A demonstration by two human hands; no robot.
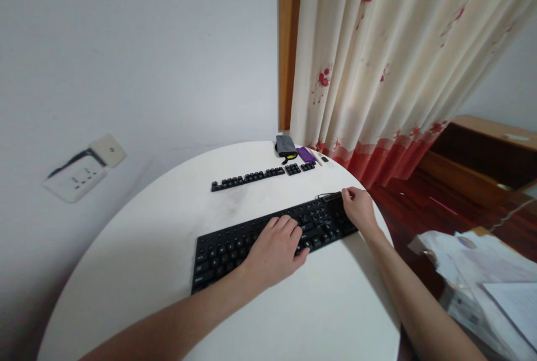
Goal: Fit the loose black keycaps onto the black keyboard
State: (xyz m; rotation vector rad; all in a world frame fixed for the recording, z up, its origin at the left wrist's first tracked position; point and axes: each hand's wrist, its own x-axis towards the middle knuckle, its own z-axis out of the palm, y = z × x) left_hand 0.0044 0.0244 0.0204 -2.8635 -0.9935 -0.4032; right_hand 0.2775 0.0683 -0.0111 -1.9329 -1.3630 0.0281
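A black keyboard [226, 246] lies slantwise on the white table [319, 305]. My left hand [274, 246] rests palm down across its middle, fingers together on the keys and thumb apart. At the keyboard's far right corner, my right hand [359, 209] has its fingers closed on the edge; the underside of that grip is hidden. Behind the keyboard, loose black keycaps [247, 178] stand in a row, with small blocks of keycaps [292, 169] at its right end. The keyboard's top row appears to have bare key sockets.
Near the table's back edge lie a grey pouch [286, 146], a purple cloth [306, 154] and a thin light stick [315, 157]. Patterned curtains [356, 70] hang beyond. A wall socket [78, 181] is at left. Plastic bags and papers [486, 271] sit low at right.
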